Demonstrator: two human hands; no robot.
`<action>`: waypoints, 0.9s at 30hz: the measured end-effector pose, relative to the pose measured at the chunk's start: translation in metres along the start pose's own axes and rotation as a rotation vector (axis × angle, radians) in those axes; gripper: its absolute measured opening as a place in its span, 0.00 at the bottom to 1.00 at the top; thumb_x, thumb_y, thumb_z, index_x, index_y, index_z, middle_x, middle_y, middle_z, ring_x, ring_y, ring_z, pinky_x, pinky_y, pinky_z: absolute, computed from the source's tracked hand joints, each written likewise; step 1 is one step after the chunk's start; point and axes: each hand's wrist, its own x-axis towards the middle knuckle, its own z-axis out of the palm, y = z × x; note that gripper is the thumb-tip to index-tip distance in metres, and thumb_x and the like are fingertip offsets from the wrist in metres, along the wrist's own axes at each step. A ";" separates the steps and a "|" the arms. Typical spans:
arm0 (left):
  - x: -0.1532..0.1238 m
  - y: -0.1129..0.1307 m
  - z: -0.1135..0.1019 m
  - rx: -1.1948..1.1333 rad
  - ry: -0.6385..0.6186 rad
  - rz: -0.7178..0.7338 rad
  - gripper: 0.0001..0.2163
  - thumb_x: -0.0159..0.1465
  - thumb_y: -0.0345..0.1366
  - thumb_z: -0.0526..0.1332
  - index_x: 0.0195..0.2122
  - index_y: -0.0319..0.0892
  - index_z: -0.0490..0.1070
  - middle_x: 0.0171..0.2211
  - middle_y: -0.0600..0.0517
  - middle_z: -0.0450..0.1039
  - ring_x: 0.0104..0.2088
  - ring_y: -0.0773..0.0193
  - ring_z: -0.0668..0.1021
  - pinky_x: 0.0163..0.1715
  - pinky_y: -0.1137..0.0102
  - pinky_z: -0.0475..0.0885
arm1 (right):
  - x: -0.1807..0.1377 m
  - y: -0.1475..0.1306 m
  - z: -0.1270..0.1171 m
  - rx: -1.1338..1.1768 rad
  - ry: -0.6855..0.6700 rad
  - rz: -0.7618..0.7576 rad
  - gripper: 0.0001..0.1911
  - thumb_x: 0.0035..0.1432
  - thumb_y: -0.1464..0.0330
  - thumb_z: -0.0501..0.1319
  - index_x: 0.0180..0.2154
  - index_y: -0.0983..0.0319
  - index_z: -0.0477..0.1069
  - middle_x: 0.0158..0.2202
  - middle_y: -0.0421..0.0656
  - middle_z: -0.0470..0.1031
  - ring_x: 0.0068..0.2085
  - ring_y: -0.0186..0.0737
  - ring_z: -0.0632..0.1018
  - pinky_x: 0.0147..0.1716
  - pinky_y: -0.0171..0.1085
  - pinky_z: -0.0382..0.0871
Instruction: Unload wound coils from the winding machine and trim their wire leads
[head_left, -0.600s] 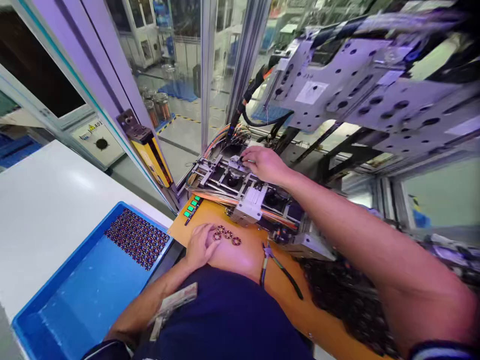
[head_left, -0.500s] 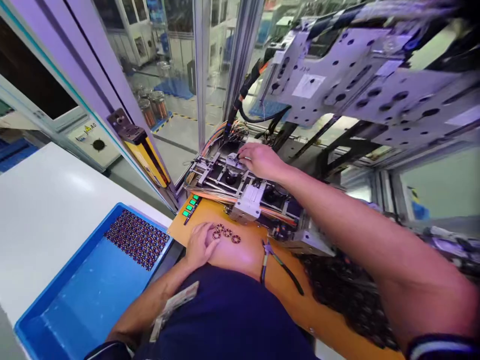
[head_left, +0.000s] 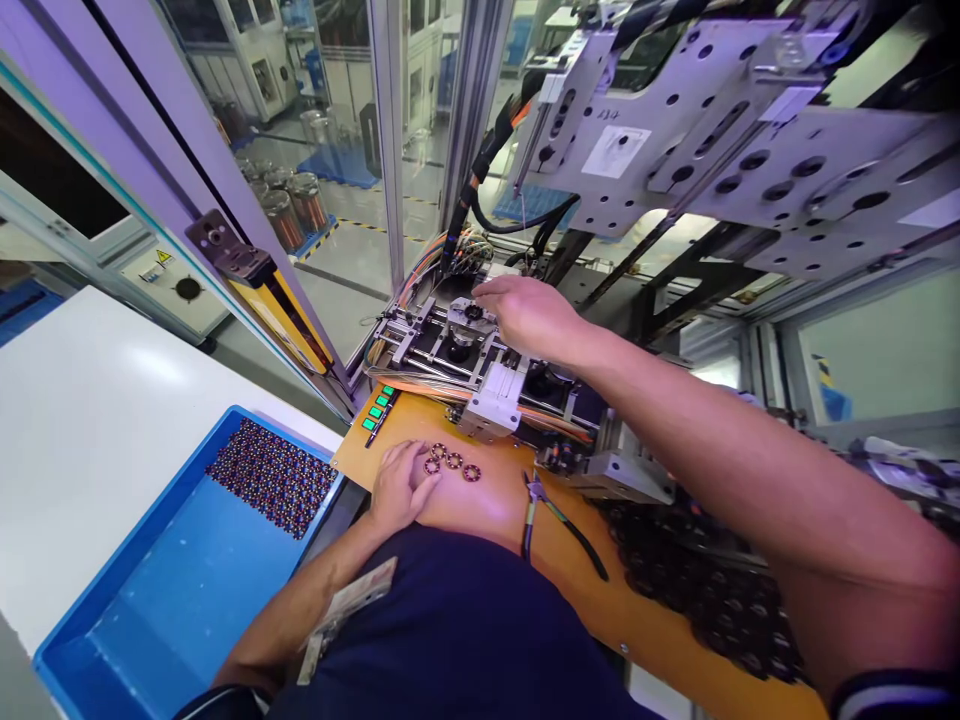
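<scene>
Four small copper-and-dark, toothed-looking rings [head_left: 453, 467] lie clustered on the smooth orange work surface [head_left: 491, 522], just beside the left hand [head_left: 397, 488], which rests palm-down, loosely open, with nothing visible in its hold. The person's right hand [head_left: 525, 315] reaches forward at arm's stretch, fingers close by a dark round part [head_left: 473, 312] on a silvery metal fixture [head_left: 457, 313]; whether they grip anything cannot be told.

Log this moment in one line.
right hand: near machine fixture | left hand: beside four rings | pliers: lying open on orange worktop
</scene>
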 end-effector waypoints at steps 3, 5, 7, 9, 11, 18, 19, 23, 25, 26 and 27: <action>0.000 0.000 0.001 -0.004 0.006 0.000 0.23 0.64 0.44 0.62 0.58 0.40 0.64 0.50 0.41 0.77 0.52 0.50 0.77 0.54 0.52 0.71 | -0.010 0.001 0.004 -0.005 -0.008 -0.039 0.20 0.51 0.80 0.53 0.42 0.69 0.79 0.51 0.53 0.77 0.55 0.50 0.76 0.55 0.45 0.71; 0.000 0.000 0.002 -0.002 0.013 -0.003 0.23 0.64 0.44 0.62 0.58 0.40 0.65 0.49 0.41 0.77 0.52 0.50 0.77 0.55 0.52 0.71 | -0.015 -0.001 0.003 -0.003 0.016 -0.047 0.22 0.49 0.81 0.53 0.44 0.70 0.79 0.52 0.53 0.76 0.56 0.50 0.75 0.57 0.46 0.71; 0.000 0.000 0.002 -0.001 0.020 -0.008 0.22 0.65 0.43 0.62 0.58 0.41 0.66 0.49 0.41 0.78 0.52 0.50 0.77 0.55 0.52 0.72 | -0.024 -0.009 -0.005 -0.006 0.075 -0.026 0.25 0.50 0.82 0.53 0.49 0.71 0.76 0.56 0.53 0.74 0.59 0.50 0.73 0.60 0.48 0.69; 0.000 0.000 0.002 -0.004 0.027 -0.016 0.21 0.65 0.43 0.62 0.57 0.41 0.66 0.49 0.41 0.78 0.52 0.51 0.78 0.54 0.52 0.72 | -0.045 -0.023 -0.021 -0.009 0.200 0.001 0.26 0.55 0.82 0.52 0.54 0.71 0.72 0.60 0.54 0.70 0.62 0.50 0.70 0.62 0.51 0.67; 0.002 -0.001 0.001 -0.017 0.031 -0.028 0.20 0.65 0.43 0.62 0.56 0.42 0.68 0.49 0.42 0.78 0.52 0.51 0.78 0.55 0.52 0.72 | -0.080 -0.043 -0.042 -0.002 0.402 -0.007 0.25 0.59 0.81 0.53 0.57 0.67 0.70 0.60 0.52 0.70 0.62 0.49 0.71 0.62 0.53 0.68; 0.006 0.000 -0.007 -0.149 0.037 -0.103 0.19 0.67 0.42 0.60 0.56 0.42 0.67 0.50 0.42 0.78 0.51 0.54 0.79 0.55 0.53 0.72 | -0.263 -0.103 -0.044 -0.066 0.756 0.342 0.28 0.57 0.79 0.63 0.57 0.54 0.69 0.52 0.46 0.76 0.51 0.49 0.78 0.54 0.49 0.75; 0.007 0.002 -0.010 -0.171 0.046 -0.115 0.19 0.67 0.42 0.59 0.57 0.41 0.66 0.50 0.41 0.77 0.52 0.54 0.79 0.56 0.54 0.72 | -0.288 -0.107 -0.031 -0.073 0.737 0.439 0.24 0.58 0.77 0.63 0.54 0.56 0.72 0.50 0.46 0.78 0.49 0.48 0.79 0.52 0.49 0.76; 0.011 0.016 -0.023 -0.229 0.113 -0.129 0.21 0.68 0.41 0.58 0.60 0.40 0.62 0.52 0.40 0.75 0.54 0.56 0.77 0.57 0.54 0.70 | -0.355 -0.118 0.031 -0.048 0.578 0.649 0.07 0.62 0.71 0.62 0.42 0.62 0.76 0.41 0.49 0.79 0.44 0.47 0.80 0.46 0.48 0.78; 0.015 0.028 -0.028 -0.248 0.123 -0.108 0.21 0.68 0.40 0.58 0.60 0.40 0.62 0.52 0.40 0.75 0.54 0.56 0.77 0.57 0.56 0.70 | -0.369 -0.123 0.058 -0.016 0.524 0.695 0.06 0.63 0.69 0.61 0.38 0.63 0.76 0.43 0.52 0.79 0.48 0.51 0.79 0.48 0.51 0.78; 0.017 0.034 -0.030 -0.258 0.118 -0.091 0.21 0.68 0.40 0.58 0.61 0.41 0.62 0.52 0.41 0.75 0.54 0.56 0.77 0.57 0.56 0.70 | -0.371 -0.124 0.068 0.003 0.503 0.722 0.07 0.63 0.69 0.61 0.38 0.63 0.77 0.46 0.54 0.78 0.51 0.53 0.78 0.50 0.54 0.77; 0.019 0.041 -0.031 -0.269 0.107 -0.068 0.21 0.67 0.40 0.59 0.60 0.41 0.62 0.52 0.41 0.75 0.55 0.56 0.77 0.57 0.57 0.71 | -0.372 -0.125 0.077 0.023 0.488 0.751 0.07 0.62 0.69 0.60 0.38 0.63 0.77 0.50 0.55 0.76 0.54 0.56 0.76 0.51 0.57 0.75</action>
